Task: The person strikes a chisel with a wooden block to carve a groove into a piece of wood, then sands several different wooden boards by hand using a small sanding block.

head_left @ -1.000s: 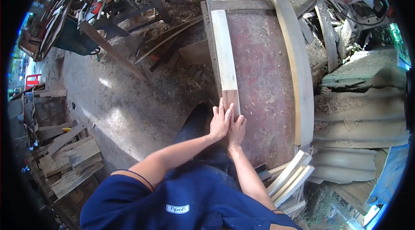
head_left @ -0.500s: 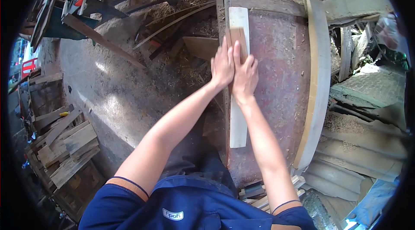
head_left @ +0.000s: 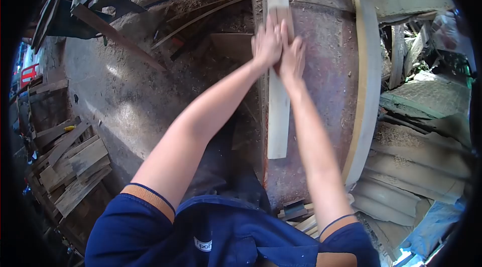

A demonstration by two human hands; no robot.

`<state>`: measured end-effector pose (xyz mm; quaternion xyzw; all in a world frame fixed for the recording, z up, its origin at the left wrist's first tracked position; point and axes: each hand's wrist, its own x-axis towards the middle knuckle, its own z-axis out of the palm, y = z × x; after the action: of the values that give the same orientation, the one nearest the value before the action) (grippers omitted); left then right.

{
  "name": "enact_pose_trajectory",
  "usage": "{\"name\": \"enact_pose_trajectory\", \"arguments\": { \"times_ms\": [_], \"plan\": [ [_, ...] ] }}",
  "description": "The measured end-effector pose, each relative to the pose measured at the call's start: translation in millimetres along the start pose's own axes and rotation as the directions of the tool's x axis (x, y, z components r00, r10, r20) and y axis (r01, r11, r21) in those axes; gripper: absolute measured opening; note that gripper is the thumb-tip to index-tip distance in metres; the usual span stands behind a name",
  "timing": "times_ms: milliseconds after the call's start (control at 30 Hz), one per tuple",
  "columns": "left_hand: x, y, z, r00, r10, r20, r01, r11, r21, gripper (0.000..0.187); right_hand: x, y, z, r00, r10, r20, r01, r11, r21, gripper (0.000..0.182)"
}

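Note:
A pale, straight board [head_left: 278,121] lies lengthwise along the left part of a worn reddish bench top [head_left: 321,101]. On its far half rests a brown wooden block [head_left: 282,16], slightly tilted to the board. My left hand [head_left: 267,43] and my right hand [head_left: 292,56] are side by side on this block, thumbs close together, fingers pointing away from me and pressed around it. Both hands are a little blurred, and they hide the near part of the block.
A long curved plank [head_left: 367,81] stands along the bench's right side. Wood pieces [head_left: 88,161] are piled at the lower left, and a rack of timber [head_left: 105,26] stands at the upper left. Corrugated sheets [head_left: 411,166] lie at the right.
Both hands and the brown block have moved forward along the pale board, away from my body. My arms reach further out, and the whole view has shifted slightly.

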<state>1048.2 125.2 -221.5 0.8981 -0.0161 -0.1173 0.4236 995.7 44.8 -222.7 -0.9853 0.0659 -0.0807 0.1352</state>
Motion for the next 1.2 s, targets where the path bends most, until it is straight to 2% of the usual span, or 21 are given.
{"name": "enact_pose_trajectory", "arguments": {
  "times_ms": [133,167,267,333,367,433,500,633,767,833,933,1000,1067,1133,1167,1200],
  "plan": [
    [-165.4,-20.6,13.0,0.996,0.036,0.079,-0.04,0.998,0.039,0.065,-164.9,-21.4,-48.5,0.981,0.161,0.11,-0.166,0.985,0.039,0.083],
    [-206.2,-22.6,11.9,0.988,-0.014,0.153,0.009,0.999,0.032,0.066,-205.4,-24.4,-57.3,0.962,0.208,0.178,-0.219,0.975,0.042,0.076],
    [-312.3,-35.0,11.0,0.959,-0.08,0.271,0.055,0.993,0.1,0.067,-311.0,-35.8,-83.8,0.931,0.253,0.264,-0.269,0.963,0.027,0.071],
    [-334.7,-38.7,10.3,0.952,-0.088,0.293,0.06,0.993,0.104,0.067,-334.8,-33.7,-85.5,0.915,0.276,0.294,-0.291,0.957,0.007,0.072],
    [-334.7,-39.7,10.2,0.952,-0.078,0.295,0.046,0.992,0.114,0.067,-335.0,-29.6,-84.4,0.923,0.233,0.305,-0.245,0.97,0.0,0.077],
    [-322.7,-40.6,9.3,0.95,-0.081,0.302,0.041,0.99,0.136,0.066,-323.1,-28.7,-80.7,0.925,0.191,0.329,-0.203,0.979,0.002,0.083],
    [-272.6,-31.4,13.7,0.976,0.003,0.218,-0.026,0.995,0.099,0.066,-266.0,-24.5,-78.2,0.946,0.195,0.26,-0.214,0.976,0.047,0.083],
    [-143.4,-15.6,28.3,0.996,0.083,0.024,-0.086,0.989,0.121,0.065,-133.0,-0.3,-52.2,0.971,0.136,0.196,-0.145,0.989,0.032,0.08],
    [2.3,11.3,11.2,0.999,0.039,0.03,-0.041,0.996,0.078,0.062,5.7,16.9,-16.4,0.995,0.03,0.099,-0.031,1.0,0.006,0.087],
    [62.9,10.4,16.1,0.993,0.097,-0.069,-0.087,0.987,0.132,0.063,62.3,22.2,-4.1,0.993,0.032,0.112,-0.036,0.999,0.032,0.09],
    [126.2,20.6,12.2,0.991,0.11,-0.077,-0.097,0.983,0.157,0.065,119.2,29.7,12.3,0.993,0.041,0.112,-0.043,0.999,0.023,0.085],
    [142.4,25.1,6.7,0.997,0.069,-0.043,-0.063,0.99,0.124,0.064,136.3,21.8,7.9,0.983,0.105,0.148,-0.105,0.994,-0.009,0.076],
    [129.4,21.0,4.6,0.996,0.072,-0.044,-0.065,0.986,0.152,0.063,118.4,19.7,12.3,0.989,0.097,0.108,-0.095,0.995,-0.021,0.071],
    [89.4,9.6,3.8,0.994,0.101,-0.045,-0.093,0.984,0.154,0.063,83.2,11.3,6.6,0.992,0.103,0.07,-0.105,0.994,0.015,0.065],
    [55.8,2.9,5.1,0.991,0.118,-0.056,-0.108,0.983,0.147,0.062,51.1,8.3,0.9,0.999,0.054,0.005,-0.054,0.999,0.003,0.078],
    [19.0,-4.9,5.2,0.993,0.121,-0.013,-0.119,0.985,0.129,0.064,14.8,2.8,-8.3,0.998,0.061,-0.004,-0.061,0.998,-0.011,0.073]
  ]
}}
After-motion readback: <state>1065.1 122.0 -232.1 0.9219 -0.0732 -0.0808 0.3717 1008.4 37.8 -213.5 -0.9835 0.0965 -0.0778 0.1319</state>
